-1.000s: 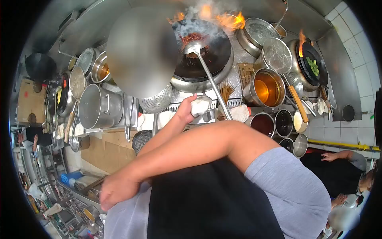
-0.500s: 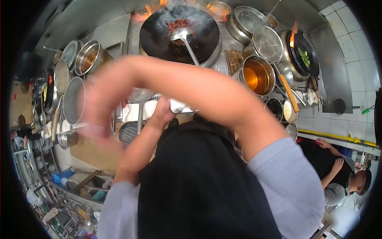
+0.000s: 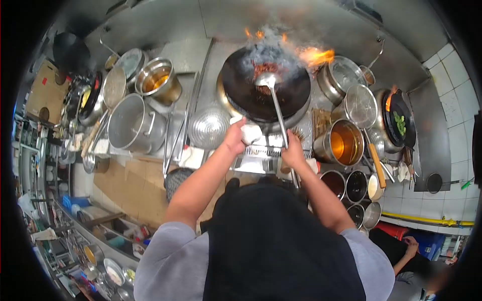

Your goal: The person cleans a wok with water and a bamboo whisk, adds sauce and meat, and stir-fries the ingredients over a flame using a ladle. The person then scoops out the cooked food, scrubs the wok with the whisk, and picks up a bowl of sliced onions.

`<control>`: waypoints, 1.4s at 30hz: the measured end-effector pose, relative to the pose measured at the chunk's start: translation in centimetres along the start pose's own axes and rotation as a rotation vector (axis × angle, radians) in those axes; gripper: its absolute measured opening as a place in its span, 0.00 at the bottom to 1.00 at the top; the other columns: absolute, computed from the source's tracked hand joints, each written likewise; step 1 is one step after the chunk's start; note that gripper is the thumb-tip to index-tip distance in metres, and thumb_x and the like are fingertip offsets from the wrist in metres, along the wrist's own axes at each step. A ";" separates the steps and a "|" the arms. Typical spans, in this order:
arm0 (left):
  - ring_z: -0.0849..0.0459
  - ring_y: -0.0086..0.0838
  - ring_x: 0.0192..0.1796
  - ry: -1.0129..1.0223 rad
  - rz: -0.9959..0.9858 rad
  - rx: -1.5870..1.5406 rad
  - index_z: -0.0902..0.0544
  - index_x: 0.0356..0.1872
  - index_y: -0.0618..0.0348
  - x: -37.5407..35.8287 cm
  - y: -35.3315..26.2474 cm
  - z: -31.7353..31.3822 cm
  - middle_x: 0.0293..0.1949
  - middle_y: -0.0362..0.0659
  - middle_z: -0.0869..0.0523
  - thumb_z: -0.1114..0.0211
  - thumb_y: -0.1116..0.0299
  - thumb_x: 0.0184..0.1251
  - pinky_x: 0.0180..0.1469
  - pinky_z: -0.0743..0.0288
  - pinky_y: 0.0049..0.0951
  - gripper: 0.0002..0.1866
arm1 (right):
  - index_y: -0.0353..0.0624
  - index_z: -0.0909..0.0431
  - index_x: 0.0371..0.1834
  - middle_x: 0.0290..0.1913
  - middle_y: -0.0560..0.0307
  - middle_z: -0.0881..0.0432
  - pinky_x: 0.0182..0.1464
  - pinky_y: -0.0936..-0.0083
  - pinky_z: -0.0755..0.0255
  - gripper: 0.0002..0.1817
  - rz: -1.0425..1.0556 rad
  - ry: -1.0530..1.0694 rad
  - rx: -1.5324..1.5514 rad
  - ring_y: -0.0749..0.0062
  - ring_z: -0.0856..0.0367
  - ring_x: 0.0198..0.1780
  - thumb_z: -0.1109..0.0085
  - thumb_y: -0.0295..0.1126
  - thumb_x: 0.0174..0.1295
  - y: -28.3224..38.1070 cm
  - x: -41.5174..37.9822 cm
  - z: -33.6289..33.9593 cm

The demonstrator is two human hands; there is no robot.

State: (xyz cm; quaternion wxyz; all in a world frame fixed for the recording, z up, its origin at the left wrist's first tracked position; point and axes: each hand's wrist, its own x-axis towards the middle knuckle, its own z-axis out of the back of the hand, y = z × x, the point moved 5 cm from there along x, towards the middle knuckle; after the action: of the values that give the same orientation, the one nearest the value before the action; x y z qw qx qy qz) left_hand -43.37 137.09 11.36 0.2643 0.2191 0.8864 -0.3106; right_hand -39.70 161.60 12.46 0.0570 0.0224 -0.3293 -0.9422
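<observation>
A black wok (image 3: 241, 90) sits tilted on the burner, smoke rising from the dark reddish food (image 3: 265, 67) inside. My left hand (image 3: 234, 137) is closed on a folded white cloth (image 3: 251, 134) right at the wok's near edge. With fingers wrapped round its long handle, my right hand (image 3: 293, 151) grips a metal ladle (image 3: 278, 108). The bowl of that ladle rests in the wok against the food. Flames lick up behind the wok's far rim.
Left of the wok are a perforated metal strainer (image 3: 208, 128) and a deep pot (image 3: 129, 125). To the right stand a pot of amber liquid (image 3: 345, 143), a wire skimmer (image 3: 361, 106) and a second wok with green pieces (image 3: 400, 123). Another person's hand (image 3: 411, 246) shows at lower right.
My right arm has come back from its blurred reach across to the left, and its hand now grips the ladle. The view has shifted, so the wok appears further right and lower.
</observation>
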 end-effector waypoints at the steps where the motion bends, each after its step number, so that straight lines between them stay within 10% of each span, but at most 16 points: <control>1: 0.08 0.51 0.48 -0.014 0.028 -0.016 0.24 0.58 0.63 2.0 0.0 -0.2 0.48 0.53 0.11 0.43 0.54 0.87 0.49 0.11 0.59 0.19 | 0.34 0.41 0.86 0.67 0.33 0.19 0.75 0.60 0.29 0.48 0.087 -0.118 0.018 0.45 0.21 0.71 0.28 0.23 0.61 0.1 0.4 0.5; 3: 0.09 0.52 0.45 -0.082 0.034 0.057 0.25 0.58 0.59 4.7 -0.2 -1.0 0.46 0.53 0.12 0.40 0.57 0.86 0.47 0.11 0.60 0.17 | 0.34 0.36 0.84 0.46 0.52 0.14 0.53 0.70 0.21 0.41 -0.068 -0.107 0.361 0.68 0.16 0.45 0.35 0.18 0.64 0.8 0.7 1.7; 9: 0.10 0.52 0.45 -0.231 0.021 0.148 0.23 0.58 0.56 8.9 0.3 -2.0 0.46 0.51 0.13 0.36 0.64 0.79 0.47 0.16 0.65 0.14 | 0.33 0.33 0.81 0.43 0.53 0.14 0.52 0.73 0.21 0.37 0.213 -0.621 0.098 0.73 0.15 0.45 0.36 0.18 0.67 -0.4 9.7 4.4; 13: 0.09 0.54 0.41 -0.204 -0.048 0.150 0.23 0.55 0.63 11.4 0.8 -1.1 0.44 0.53 0.14 0.37 0.76 0.73 0.42 0.12 0.62 0.13 | 0.35 0.30 0.80 0.53 0.50 0.12 0.53 0.72 0.19 0.36 -0.114 -0.031 0.557 0.72 0.14 0.48 0.36 0.17 0.66 -1.1 12.3 4.8; 17: 0.08 0.51 0.41 -0.187 -0.034 0.209 0.20 0.49 0.62 13.9 1.6 1.0 0.39 0.52 0.13 0.39 0.78 0.67 0.44 0.12 0.60 0.10 | 0.40 0.27 0.79 0.60 0.41 0.11 0.64 0.63 0.20 0.36 0.450 0.067 0.159 0.55 0.11 0.59 0.33 0.24 0.64 -0.9 5.9 6.9; 19: 0.08 0.49 0.39 -0.213 -0.149 0.203 0.16 0.50 0.71 14.1 1.6 1.8 0.43 0.55 0.11 0.32 0.77 0.62 0.41 0.12 0.53 0.16 | 0.44 0.25 0.78 0.63 0.32 0.15 0.69 0.55 0.23 0.39 0.260 0.170 -0.022 0.36 0.17 0.64 0.37 0.20 0.56 -0.3 1.3 8.6; 23: 0.08 0.47 0.42 -0.197 -0.164 0.243 0.16 0.52 0.73 14.4 1.7 1.6 0.45 0.55 0.10 0.31 0.76 0.59 0.45 0.14 0.49 0.19 | 0.38 0.27 0.78 0.62 0.30 0.16 0.69 0.53 0.24 0.40 0.148 0.012 0.022 0.31 0.18 0.64 0.39 0.19 0.56 -0.3 -6.3 9.1; 29: 0.07 0.47 0.43 -0.086 -0.121 0.074 0.18 0.56 0.73 12.0 2.6 0.8 0.44 0.54 0.11 0.30 0.72 0.64 0.45 0.11 0.50 0.21 | 0.41 0.35 0.84 0.47 0.53 0.16 0.47 0.72 0.17 0.43 -0.077 0.003 0.502 0.72 0.15 0.46 0.37 0.14 0.61 -0.4 -11.9 9.6; 31: 0.08 0.46 0.43 -0.161 -0.108 0.004 0.18 0.54 0.70 10.5 3.4 0.4 0.44 0.53 0.11 0.32 0.72 0.66 0.45 0.11 0.51 0.18 | 0.41 0.35 0.84 0.47 0.53 0.15 0.40 0.76 0.19 0.43 -0.344 0.208 0.827 0.72 0.15 0.43 0.38 0.12 0.62 3.4 -13.2 14.0; 37: 0.09 0.47 0.35 -0.259 -0.059 0.009 0.22 0.53 0.64 -5.7 3.9 -6.3 0.38 0.52 0.14 0.41 0.80 0.67 0.37 0.12 0.54 0.13 | 0.36 0.35 0.82 0.52 0.48 0.11 0.33 0.79 0.20 0.43 -0.293 0.591 0.871 0.71 0.13 0.37 0.40 0.09 0.60 7.0 -13.8 23.1; 42: 0.11 0.45 0.34 -0.189 -0.064 -0.073 0.20 0.48 0.63 2.9 3.6 -5.3 0.37 0.50 0.15 0.38 0.76 0.67 0.36 0.13 0.52 0.10 | 0.38 0.28 0.78 0.44 0.55 0.14 0.34 0.73 0.19 0.37 -0.218 0.467 0.328 0.73 0.17 0.32 0.32 0.17 0.62 6.8 -8.5 17.4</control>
State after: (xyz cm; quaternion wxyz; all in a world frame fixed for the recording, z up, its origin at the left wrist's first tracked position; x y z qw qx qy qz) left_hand -45.40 143.81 11.59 0.3445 0.1507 0.8748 -0.3054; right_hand -32.06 168.05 30.34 0.0255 0.2826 -0.4508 -0.8463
